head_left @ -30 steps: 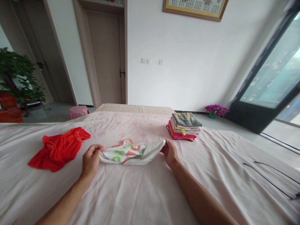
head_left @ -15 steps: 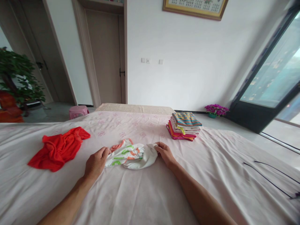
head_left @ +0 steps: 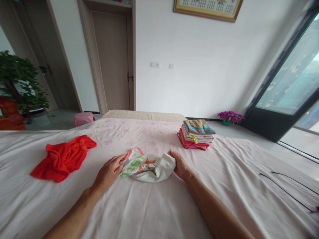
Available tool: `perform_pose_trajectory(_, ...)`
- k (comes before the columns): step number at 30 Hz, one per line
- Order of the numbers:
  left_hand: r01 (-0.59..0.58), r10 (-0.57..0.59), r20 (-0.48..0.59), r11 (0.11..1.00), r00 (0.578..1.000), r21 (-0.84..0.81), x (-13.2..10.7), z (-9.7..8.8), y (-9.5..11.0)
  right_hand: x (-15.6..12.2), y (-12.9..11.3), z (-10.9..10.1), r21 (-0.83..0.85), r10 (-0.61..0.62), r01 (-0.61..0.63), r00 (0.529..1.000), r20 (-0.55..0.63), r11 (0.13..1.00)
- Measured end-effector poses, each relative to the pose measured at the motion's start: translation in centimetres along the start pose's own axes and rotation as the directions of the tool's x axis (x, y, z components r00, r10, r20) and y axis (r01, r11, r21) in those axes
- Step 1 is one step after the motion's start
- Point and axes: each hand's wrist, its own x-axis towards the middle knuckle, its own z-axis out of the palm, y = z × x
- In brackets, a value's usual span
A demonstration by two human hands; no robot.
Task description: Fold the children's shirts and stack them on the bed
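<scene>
A small white garment with green and orange print and reddish-orange trim lies crumpled on the pale bedsheet. At its right end, my right hand is closed on the white cloth, lifting that edge a little. My left hand rests on the garment's left side, fingers stretched out over the fabric and the thumb apart from them. To the left, a crumpled red garment lies on the sheet. Beyond my right hand stands a stack of folded clothes, with a striped piece on top.
Two dark thin cords lie on the sheet at the right. A pink stool stands past the far left edge. Purple flowers in a green pot sit on the floor by the wall. A leafy plant is at far left.
My right hand has moved slightly right, drawing the garment's end with it. My left hand has shifted right over the garment, its fingers loosened from a pinch.
</scene>
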Motion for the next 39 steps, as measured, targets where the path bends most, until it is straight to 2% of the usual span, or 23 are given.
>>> perform_pose_trajectory(3,-0.016,0.015,0.018,0.999,1.0,0.028,0.0,-0.3,0.5,-0.2,0.2,0.1,0.079,0.063,-0.07,0.994,0.088,0.994)
perform_pose_trajectory(6,-0.003,0.0,0.031,0.995,1.0,0.097,-0.1,-0.7,1.2,-0.5,0.2,0.2,0.027,0.104,-0.11,0.979,0.176,0.994)
perform_pose_trajectory(12,0.217,-0.219,-0.007,0.96,0.976,0.176,-0.3,0.0,1.6,-0.8,-0.1,0.4,-0.043,0.13,-0.123,0.942,0.309,0.991)
perform_pose_trajectory(16,0.182,-0.176,-0.055,0.97,0.983,0.158,-0.2,0.7,1.1,-0.8,-0.1,0.1,-0.094,0.2,-0.178,0.905,0.376,0.98)
perform_pose_trajectory(24,0.277,-0.278,0.096,0.961,0.956,0.03,0.8,0.8,0.7,-1.0,-0.2,0.2,-0.044,0.185,-0.182,0.894,0.408,0.982)
perform_pose_trajectory(27,0.346,-0.343,0.133,0.938,0.93,-0.002,1.1,0.4,1.5,-0.8,0.0,0.0,-0.044,0.184,-0.183,0.889,0.42,0.982)
perform_pose_trajectory(34,0.468,-0.475,0.233,0.879,0.849,0.088,2.2,-0.2,3.9,-0.2,0.6,-0.5,-0.063,0.206,-0.199,0.869,0.45,0.978)
perform_pose_trajectory(36,0.467,-0.476,0.235,0.879,0.847,0.097,2.2,-0.2,4.0,-0.2,0.6,-0.5,-0.07,0.212,-0.203,0.865,0.455,0.977)
perform_pose_trajectory(39,0.433,-0.448,0.188,0.894,0.874,0.116,2.0,0.0,3.9,-0.3,0.5,-0.4,-0.083,0.225,-0.211,0.858,0.461,0.974)
